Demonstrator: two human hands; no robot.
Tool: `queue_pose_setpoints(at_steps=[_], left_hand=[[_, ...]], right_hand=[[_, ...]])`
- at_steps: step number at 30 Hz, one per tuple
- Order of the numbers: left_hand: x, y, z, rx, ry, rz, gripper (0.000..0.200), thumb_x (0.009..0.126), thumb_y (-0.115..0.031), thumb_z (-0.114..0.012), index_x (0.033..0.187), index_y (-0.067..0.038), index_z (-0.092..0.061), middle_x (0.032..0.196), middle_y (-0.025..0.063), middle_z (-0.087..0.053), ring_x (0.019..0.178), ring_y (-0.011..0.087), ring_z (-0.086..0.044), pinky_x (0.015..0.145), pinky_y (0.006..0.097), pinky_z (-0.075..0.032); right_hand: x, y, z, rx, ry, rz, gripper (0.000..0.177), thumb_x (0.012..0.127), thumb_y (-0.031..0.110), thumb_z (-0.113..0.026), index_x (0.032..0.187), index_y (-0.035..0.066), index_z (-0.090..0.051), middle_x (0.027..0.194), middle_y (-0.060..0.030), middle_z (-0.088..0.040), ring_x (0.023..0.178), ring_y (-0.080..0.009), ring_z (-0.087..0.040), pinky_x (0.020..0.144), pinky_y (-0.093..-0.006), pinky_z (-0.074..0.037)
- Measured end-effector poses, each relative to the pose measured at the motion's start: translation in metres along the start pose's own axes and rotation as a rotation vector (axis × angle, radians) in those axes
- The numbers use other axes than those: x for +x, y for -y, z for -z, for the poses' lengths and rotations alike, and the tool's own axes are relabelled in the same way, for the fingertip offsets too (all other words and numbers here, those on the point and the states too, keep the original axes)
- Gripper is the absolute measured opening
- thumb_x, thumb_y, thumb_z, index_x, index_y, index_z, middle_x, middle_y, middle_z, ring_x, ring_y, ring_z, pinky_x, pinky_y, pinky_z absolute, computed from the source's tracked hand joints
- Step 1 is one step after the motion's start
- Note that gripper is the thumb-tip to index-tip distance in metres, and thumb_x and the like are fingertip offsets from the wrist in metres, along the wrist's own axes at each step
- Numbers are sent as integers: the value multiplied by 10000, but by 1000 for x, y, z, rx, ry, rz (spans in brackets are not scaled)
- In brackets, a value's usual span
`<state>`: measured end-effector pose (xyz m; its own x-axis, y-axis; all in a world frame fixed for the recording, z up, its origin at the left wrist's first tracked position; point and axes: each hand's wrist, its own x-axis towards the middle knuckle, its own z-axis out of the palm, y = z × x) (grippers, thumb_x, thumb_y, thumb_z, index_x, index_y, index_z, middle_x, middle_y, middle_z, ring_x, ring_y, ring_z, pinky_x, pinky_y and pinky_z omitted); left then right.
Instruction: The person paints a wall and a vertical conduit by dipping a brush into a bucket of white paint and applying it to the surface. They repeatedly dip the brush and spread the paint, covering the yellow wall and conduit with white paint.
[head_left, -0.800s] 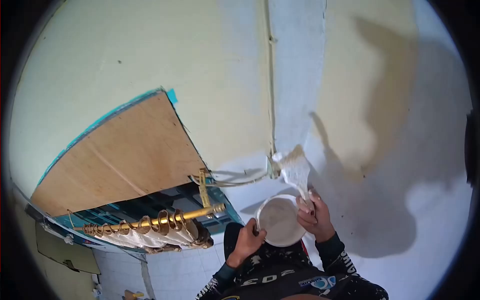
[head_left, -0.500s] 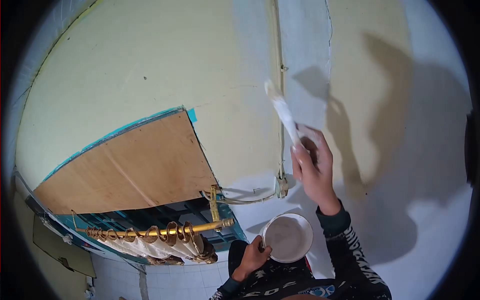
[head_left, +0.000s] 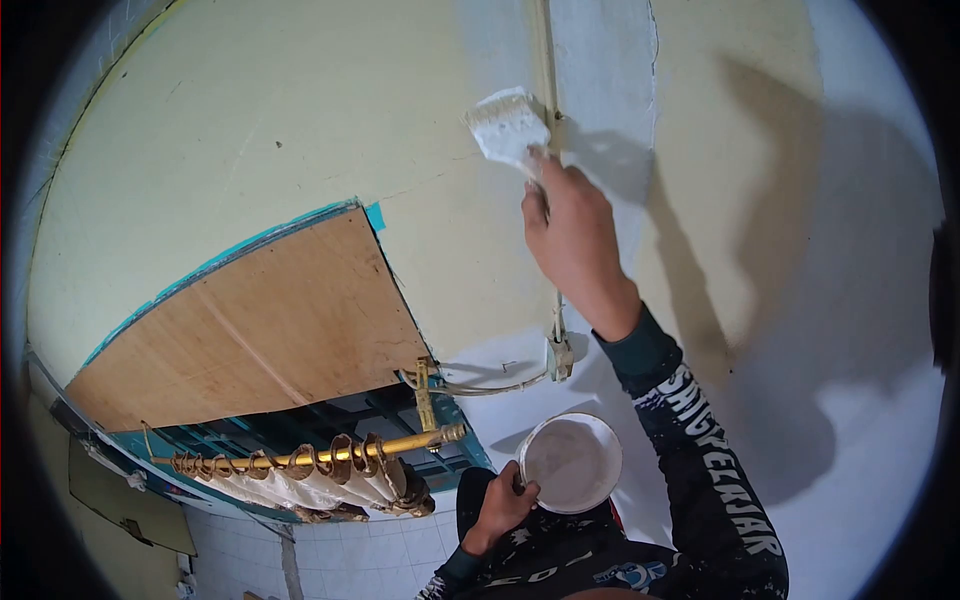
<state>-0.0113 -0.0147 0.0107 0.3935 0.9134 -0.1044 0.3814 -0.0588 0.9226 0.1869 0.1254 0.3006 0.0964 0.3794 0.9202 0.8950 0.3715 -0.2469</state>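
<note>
A wide paintbrush (head_left: 508, 130), coated in white with pale bristles, is gripped by its handle in my right hand (head_left: 577, 225). Its flat face is turned toward me, and its head overlaps the vertical pipe (head_left: 546, 50) on the cream wall (head_left: 300, 90). Low in front of my body, my left hand (head_left: 505, 505) clasps the rim of a round white bucket (head_left: 612, 440). Whitish paint coats the inside of the bucket. White paint covers part of the wall on both sides of the pipe and below it.
Left of my hands, a brown wooden panel (head_left: 260, 310) sits above a teal window frame. A gold curtain rod (head_left: 340, 455) on a bracket juts out there, carrying a pale curtain (head_left: 320, 490). A small electrical box (head_left: 561, 358) with cables hangs under the pipe.
My right hand has moved up and left, and the brush has turned from edge-on to its broad face. My left hand and the bucket have stayed nearly in place.
</note>
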Motion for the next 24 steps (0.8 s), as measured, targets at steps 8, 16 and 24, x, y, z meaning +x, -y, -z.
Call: queue_pose_setpoints(at_steps=[8, 16, 24], left_hand=[[5, 9, -1, -13, -17, -17, 282, 905, -156, -699, 868, 28, -488, 630, 112, -532, 588, 185, -651, 531, 363, -478], [6, 3, 1, 52, -7, -45, 262, 904, -165, -671, 990, 53, -556, 660, 178, -655, 609, 271, -710, 595, 380, -536], [6, -3, 1, 16, -6, -10, 261, 908, -163, -675, 983, 55, -552, 649, 156, -646, 604, 242, -709, 575, 364, -532]], right_hand=[[-111, -1, -6, 114, 133, -141, 428, 909, 53, -626, 1334, 29, -586, 844, -219, -600, 691, -412, -650, 590, -485, -526], [17, 15, 20, 41, -126, 81, 368, 888, 49, -635, 1249, -15, -612, 806, -237, -612, 724, -419, -646, 639, -489, -525], [8, 1, -20, -44, -87, 16, 392, 914, 92, -627, 1296, 12, -596, 836, -242, -616, 695, -427, -657, 618, -500, -547]])
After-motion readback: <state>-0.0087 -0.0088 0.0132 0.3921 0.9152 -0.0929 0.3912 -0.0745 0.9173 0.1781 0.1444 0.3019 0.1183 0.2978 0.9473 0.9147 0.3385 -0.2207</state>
